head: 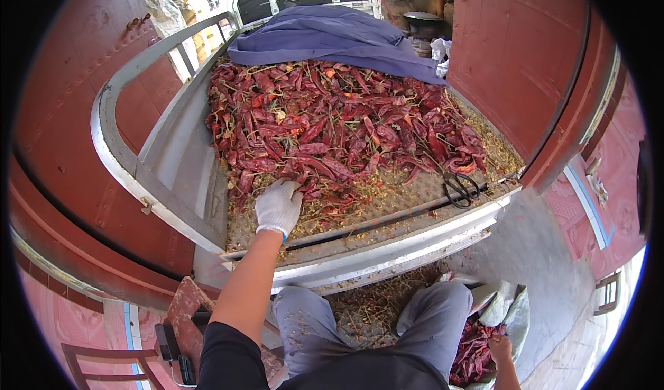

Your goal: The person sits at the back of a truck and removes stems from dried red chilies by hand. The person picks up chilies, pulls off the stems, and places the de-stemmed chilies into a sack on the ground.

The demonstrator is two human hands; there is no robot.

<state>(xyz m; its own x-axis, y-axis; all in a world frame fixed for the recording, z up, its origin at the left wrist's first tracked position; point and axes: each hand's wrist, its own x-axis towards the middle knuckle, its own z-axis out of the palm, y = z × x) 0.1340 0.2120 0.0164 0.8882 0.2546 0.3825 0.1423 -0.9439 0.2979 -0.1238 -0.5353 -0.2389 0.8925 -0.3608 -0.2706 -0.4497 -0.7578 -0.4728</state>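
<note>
My left hand [279, 207], in a white knitted glove, touches the near edge of a heap of dried red chili peppers [332, 125] on a truck bed. Its fingertips are partly hidden among the peppers, so a grip cannot be made out. My bare right hand [501, 347] is at the mouth of a pale woven sack [519, 312], to the right of my knee, over dried peppers [469, 356] inside it. Its fingers look curled, but whether they hold a pepper is unclear. Black-handled scissors [460, 190] lie at the right of the bed's near edge.
A blue-purple cloth [332, 39] covers the heap's far part. A metal side rail [119, 161] bounds the bed at left, and its white rear edge [384, 260] crosses before my knees. Red metal doors [508, 63] flank the truck. Stems litter the floor [368, 307]. A wooden chair [109, 356] stands lower left.
</note>
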